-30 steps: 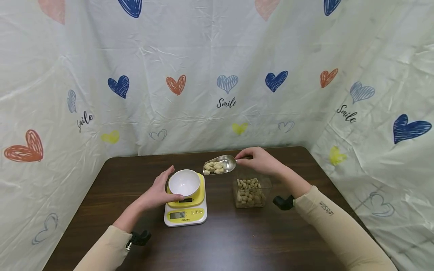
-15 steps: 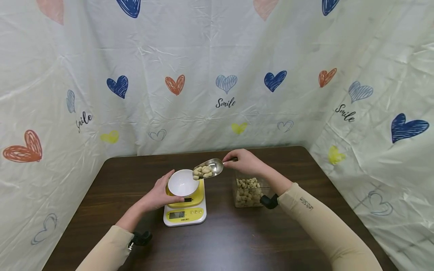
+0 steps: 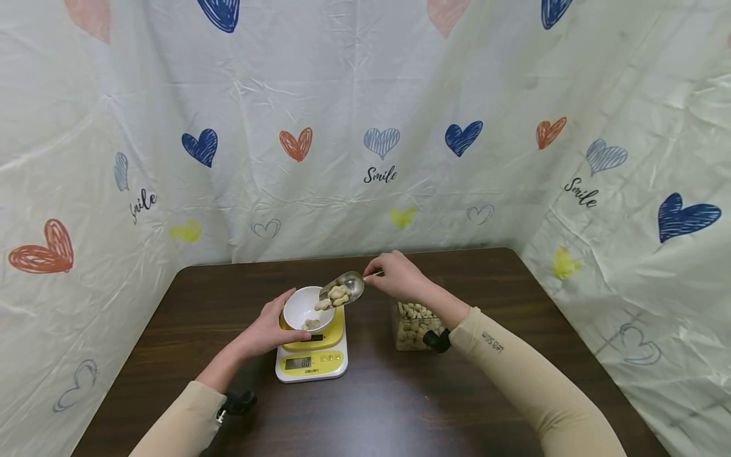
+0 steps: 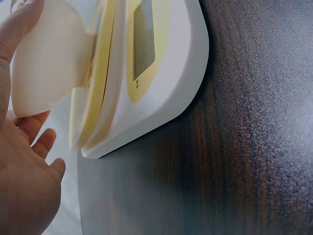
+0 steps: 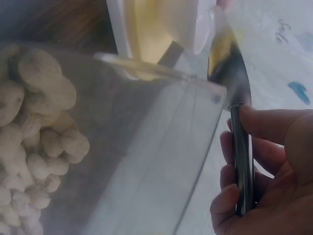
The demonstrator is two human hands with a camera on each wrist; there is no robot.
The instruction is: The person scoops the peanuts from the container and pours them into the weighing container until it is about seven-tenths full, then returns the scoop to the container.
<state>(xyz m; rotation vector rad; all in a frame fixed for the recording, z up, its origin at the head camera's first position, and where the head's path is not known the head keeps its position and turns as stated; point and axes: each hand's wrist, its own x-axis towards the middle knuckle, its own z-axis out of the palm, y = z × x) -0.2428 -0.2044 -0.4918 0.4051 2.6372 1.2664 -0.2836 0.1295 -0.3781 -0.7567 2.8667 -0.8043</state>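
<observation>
A white bowl (image 3: pixel 302 309) stands on the yellow top of a kitchen scale (image 3: pixel 311 363). My left hand (image 3: pixel 265 327) holds the bowl's side, thumb at the near side and fingers round the left; the left wrist view shows the same grip on the bowl (image 4: pixel 49 58). My right hand (image 3: pixel 396 277) grips the handle of a metal scoop (image 3: pixel 353 284), tilted over the bowl's right rim. Unshelled peanuts (image 3: pixel 338 294) lie toward its lip, and a few peanuts (image 3: pixel 311 324) are in the bowl. In the right wrist view, fingers wrap the scoop's dark handle (image 5: pixel 239 156).
Right of the scale is a clear plastic container (image 3: pixel 401 339) of peanuts, below my right forearm. Its upper edge passes close to the right wrist camera. The dark wooden table (image 3: pixel 377 406) ends at a white curtain (image 3: pixel 331 209) with printed hearts.
My right hand has brought the scoop leftward from beside the container to over the bowl and tipped it. Some peanuts have dropped into the bowl. My left hand stays at the bowl.
</observation>
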